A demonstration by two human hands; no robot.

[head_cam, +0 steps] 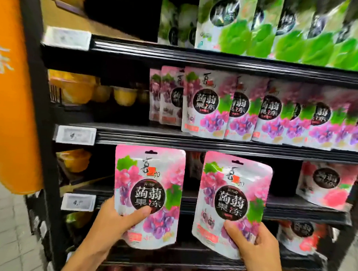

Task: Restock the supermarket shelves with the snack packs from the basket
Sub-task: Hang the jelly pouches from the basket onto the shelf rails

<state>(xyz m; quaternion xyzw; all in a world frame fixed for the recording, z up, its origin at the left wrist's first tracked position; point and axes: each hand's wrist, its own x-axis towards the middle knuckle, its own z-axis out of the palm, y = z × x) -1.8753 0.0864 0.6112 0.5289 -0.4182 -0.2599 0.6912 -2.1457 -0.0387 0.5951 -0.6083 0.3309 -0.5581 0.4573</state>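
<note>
In front of the black rack [46, 148], each of the two hands holds up one grape snack pack. The left hand [114, 217] grips the left pack [149, 188] at its lower corner, thumb across the front. The right hand [249, 242] grips the right pack [233, 197] at its bottom edge the same way. Both packs are upright, side by side and not touching, before the third shelf [295, 213].

The shelf above carries a row of matching purple packs [207, 103], overlapping, with yellow cups [124, 95] to their left. The top shelf holds green packs [233, 23] and a cardboard box [76, 22]. Pink packs [326, 184] stand at the right of the third shelf, and more sit below them.

The held packs hide what sits behind them. The lowest row is cut off by the frame, the price tags [75, 135] are too blurred to read, and an orange sign [9, 83] at the left runs out of view.
</note>
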